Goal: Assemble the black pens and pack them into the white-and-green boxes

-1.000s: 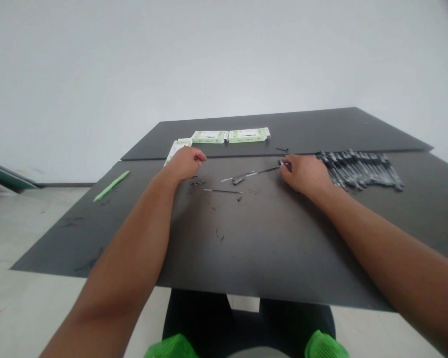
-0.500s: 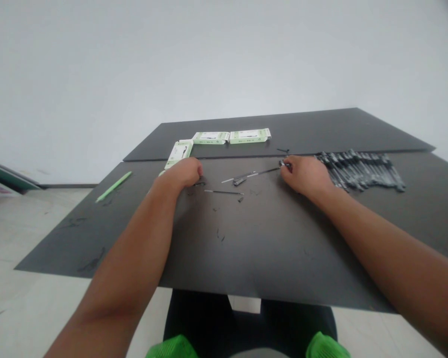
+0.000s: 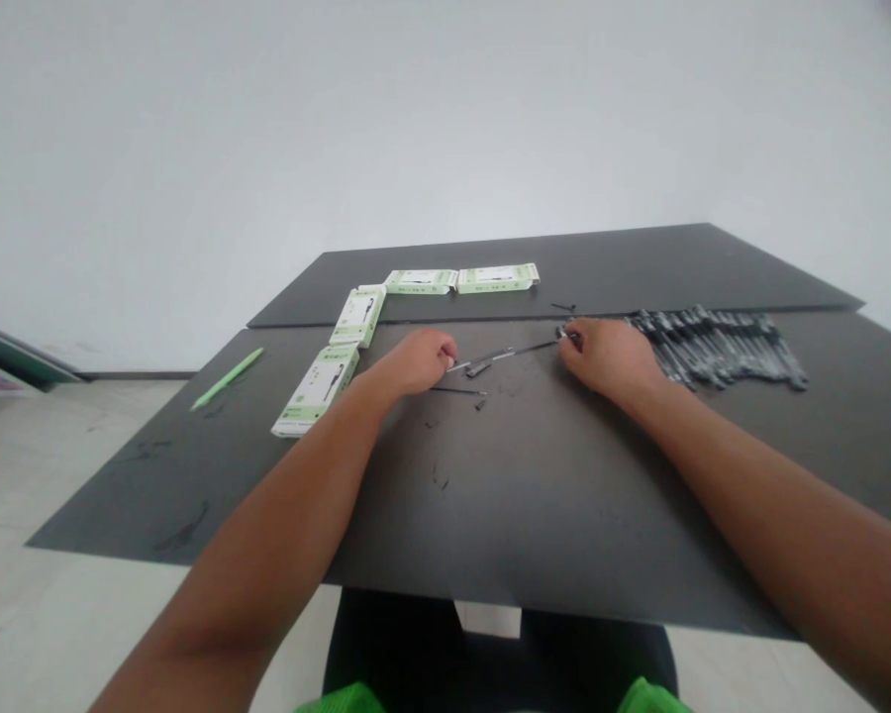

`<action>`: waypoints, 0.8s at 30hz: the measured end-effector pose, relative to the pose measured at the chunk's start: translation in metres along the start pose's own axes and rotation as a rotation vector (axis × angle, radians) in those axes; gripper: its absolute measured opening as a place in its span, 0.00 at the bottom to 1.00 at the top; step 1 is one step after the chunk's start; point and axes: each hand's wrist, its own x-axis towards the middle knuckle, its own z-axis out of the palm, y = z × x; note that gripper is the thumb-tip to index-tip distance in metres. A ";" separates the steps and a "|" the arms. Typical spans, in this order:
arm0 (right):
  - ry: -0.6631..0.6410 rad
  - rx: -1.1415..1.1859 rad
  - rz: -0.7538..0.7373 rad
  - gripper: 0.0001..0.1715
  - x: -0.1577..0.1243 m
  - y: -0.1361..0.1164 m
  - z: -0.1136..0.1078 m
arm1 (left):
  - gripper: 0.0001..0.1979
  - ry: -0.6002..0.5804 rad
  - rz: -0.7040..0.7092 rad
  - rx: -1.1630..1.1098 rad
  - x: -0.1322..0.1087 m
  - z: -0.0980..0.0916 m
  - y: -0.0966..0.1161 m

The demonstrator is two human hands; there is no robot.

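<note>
The left hand point(image 3: 420, 361) is just above or on the dark grey, matte tabletop point(image 3: 535, 495), somewhat left of its middle, with the fingers curled together at the pale end of a thin, clear-and-black plastic rod point(image 3: 460, 366); whether they are clamped on it cannot be told. The right hand point(image 3: 607, 356) is right of the middle, fingers bent inward and their tips partly hidden. The black end of a second thin, clear-tipped rod point(image 3: 536, 347) reaches these fingertips, but a firm grip on it cannot be made out.

Between the hands, a short, dark, translucent cap-like piece point(image 3: 479, 370) lies just beside the first rod. Nearer the tabletop's front edge are a third slim, black rod point(image 3: 460, 390), one end hidden by the left hand, and a tiny black fragment point(image 3: 480, 404). A small, black, stick-like piece point(image 3: 562, 307) lies just beyond the seam crossing the tabletop.

A dense row of clear-and-black plastic pens point(image 3: 720, 347) lies side by side towards the right edge, near the seam. Four flat, green-and-white cardboard boxes form a bent line: two point(image 3: 422, 282) point(image 3: 497, 278) towards the back edge, one across the seam point(image 3: 358, 315), and one point(image 3: 319, 389) beside the left forearm. A light green, slender pen-shaped stick point(image 3: 227, 378) lies along the left edge.
</note>
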 end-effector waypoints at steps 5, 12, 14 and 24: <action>0.008 0.001 -0.011 0.26 0.000 -0.001 -0.002 | 0.16 0.112 0.003 0.056 0.004 -0.007 -0.014; 0.016 0.034 -0.017 0.25 -0.001 0.001 -0.003 | 0.33 0.265 -0.179 0.314 0.015 -0.012 -0.057; 0.014 0.039 -0.016 0.25 -0.001 0.001 -0.004 | 0.33 0.228 -0.163 0.335 0.019 -0.007 -0.063; 0.008 0.026 -0.030 0.24 0.000 0.002 -0.004 | 0.26 0.073 -0.152 0.388 0.023 -0.001 -0.067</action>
